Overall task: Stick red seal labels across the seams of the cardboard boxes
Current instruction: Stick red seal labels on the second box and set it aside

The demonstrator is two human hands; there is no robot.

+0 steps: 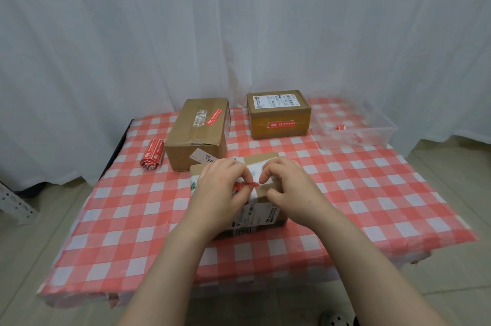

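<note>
Single head view (wide-angle), looking forward and down over table, close; curtain behind.

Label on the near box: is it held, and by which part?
Yes. The left hand pinches the label at its left end. The right hand seems to pinch its right end, over the box.

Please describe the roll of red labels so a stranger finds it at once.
Look at the table with the checked cloth. Near its left edge, beside the long cardboard box, lies the roll of red labels. It alone is a red cylinder.
</note>
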